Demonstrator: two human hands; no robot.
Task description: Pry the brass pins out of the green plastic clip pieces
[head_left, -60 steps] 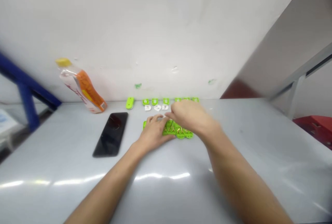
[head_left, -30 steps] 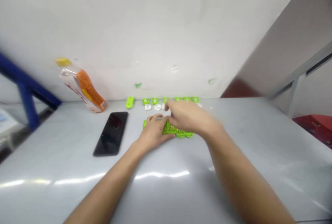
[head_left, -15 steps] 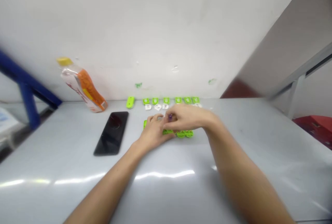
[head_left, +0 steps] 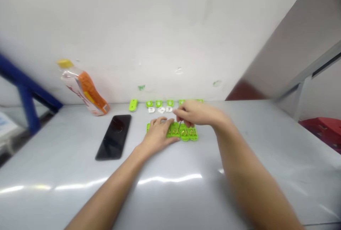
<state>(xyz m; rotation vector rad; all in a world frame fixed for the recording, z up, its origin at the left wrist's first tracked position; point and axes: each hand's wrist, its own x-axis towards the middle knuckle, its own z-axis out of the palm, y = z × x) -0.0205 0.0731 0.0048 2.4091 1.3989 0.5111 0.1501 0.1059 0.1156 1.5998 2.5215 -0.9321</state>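
Note:
My left hand [head_left: 158, 135] lies flat on the table, its fingertips over the left end of a row of bright green plastic housings [head_left: 184, 132] with brass-coloured contacts inside. My right hand [head_left: 195, 113] hangs just above that row, with finger and thumb pinched on a thin metal pin [head_left: 179, 126] whose tip points down into the housings. Part of the row is hidden under my left hand. Behind it stand several small green pieces [head_left: 159, 103] and several white pieces [head_left: 161, 110].
A black smartphone [head_left: 114, 137] lies left of my hands, beyond it a lime green oblong piece [head_left: 133, 105] and an orange-labelled bottle [head_left: 85, 91]. The grey table [head_left: 239, 144] meets a white wall [head_left: 160, 27]. A blue rail [head_left: 26, 95] and a red crate [head_left: 321, 130] stand beyond the table.
My right hand has moved right and lower over the row, and the pin now shows beneath its fingers. The left hand has stayed in place.

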